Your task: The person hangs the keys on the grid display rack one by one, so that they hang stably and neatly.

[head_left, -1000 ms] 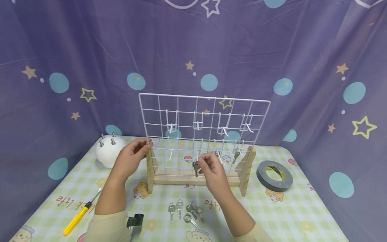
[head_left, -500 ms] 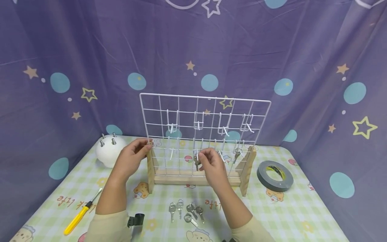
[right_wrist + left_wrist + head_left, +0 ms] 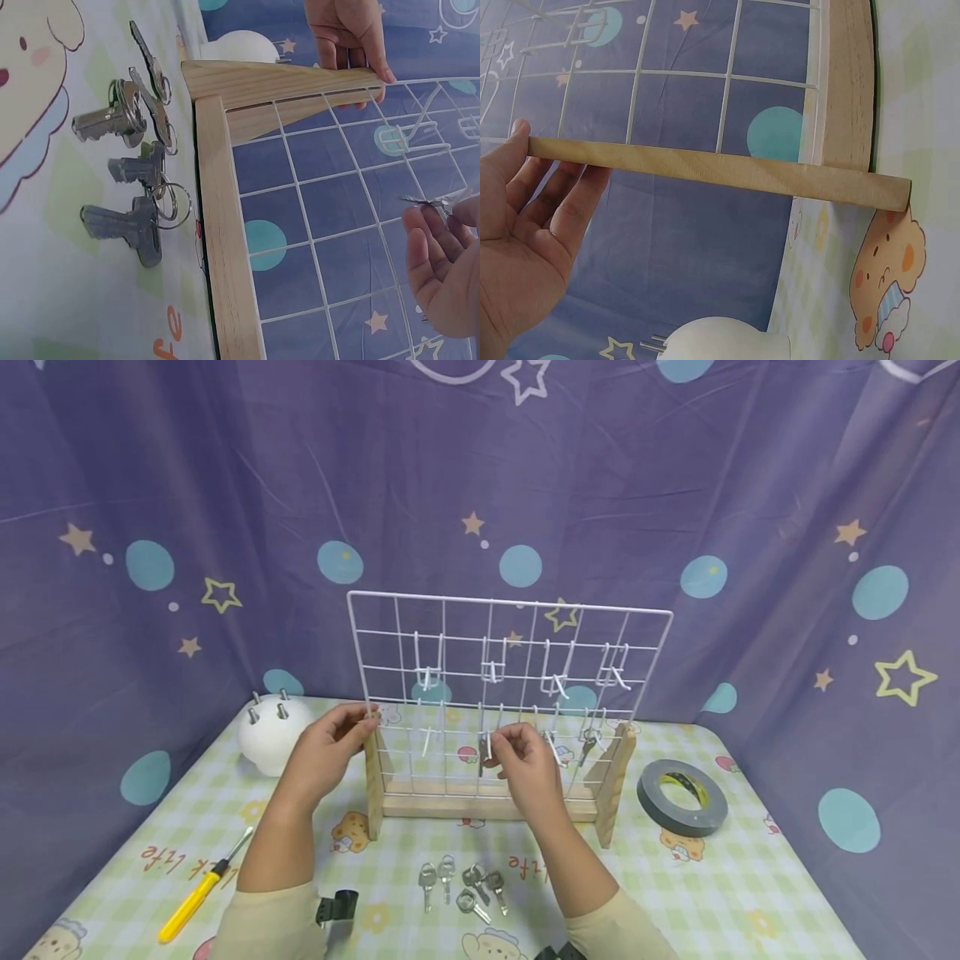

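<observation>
Steady the white wire-grid rack (image 3: 457,672) by its pale wooden left upright (image 3: 372,789), clasped near the top in the left grip (image 3: 330,746). With the right grip (image 3: 528,768), beside a lower-row white wire hook (image 3: 489,745), angle the small grey metal key (image 3: 482,760) pinched between thumb and fingers. Best, probably, to align its opening with the prong and release only once hanging.

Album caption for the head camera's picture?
Left hand grips the wooden upright of a wire rack; right hand pinches a key at a lower hook; more keys lie in front.
</observation>
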`<move>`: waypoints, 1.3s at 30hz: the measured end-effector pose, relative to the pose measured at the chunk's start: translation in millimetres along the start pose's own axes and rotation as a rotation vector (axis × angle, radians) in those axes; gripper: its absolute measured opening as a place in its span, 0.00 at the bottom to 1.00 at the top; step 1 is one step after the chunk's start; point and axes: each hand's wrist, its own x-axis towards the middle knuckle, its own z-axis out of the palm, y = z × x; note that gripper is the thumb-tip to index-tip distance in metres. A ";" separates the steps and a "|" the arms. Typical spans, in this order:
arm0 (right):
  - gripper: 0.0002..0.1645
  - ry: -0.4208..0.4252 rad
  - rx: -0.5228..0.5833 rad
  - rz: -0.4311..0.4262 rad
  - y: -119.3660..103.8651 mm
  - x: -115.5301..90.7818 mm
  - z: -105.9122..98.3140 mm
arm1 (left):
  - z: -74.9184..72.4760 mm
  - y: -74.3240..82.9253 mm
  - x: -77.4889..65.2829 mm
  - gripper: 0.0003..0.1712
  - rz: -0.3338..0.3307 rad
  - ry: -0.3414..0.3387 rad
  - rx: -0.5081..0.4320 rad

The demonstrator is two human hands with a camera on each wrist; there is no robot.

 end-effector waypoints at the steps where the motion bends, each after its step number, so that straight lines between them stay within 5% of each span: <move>1: 0.17 -0.001 0.004 0.000 -0.2 0.3 0.1 | -0.1 0.3 0.1 0.31 0.000 0.001 0.001; 10: 0.17 -0.019 -0.068 -0.004 1.1 -1.9 -3.7 | -0.4 1.8 -0.6 0.30 0.000 -0.003 -0.002; 17: 0.14 -0.063 -0.261 0.014 0.4 -17.1 -12.7 | -0.6 3.3 -2.0 0.30 -0.007 -0.006 0.003; 30: 0.13 -0.425 -0.563 -0.089 -3.5 -39.9 -34.7 | -0.7 4.2 -1.9 0.30 -0.018 -0.009 -0.005; 39: 0.15 -0.673 -0.670 -0.069 10.4 -48.2 -40.1 | -0.3 4.1 -1.8 0.31 -0.024 -0.011 -0.011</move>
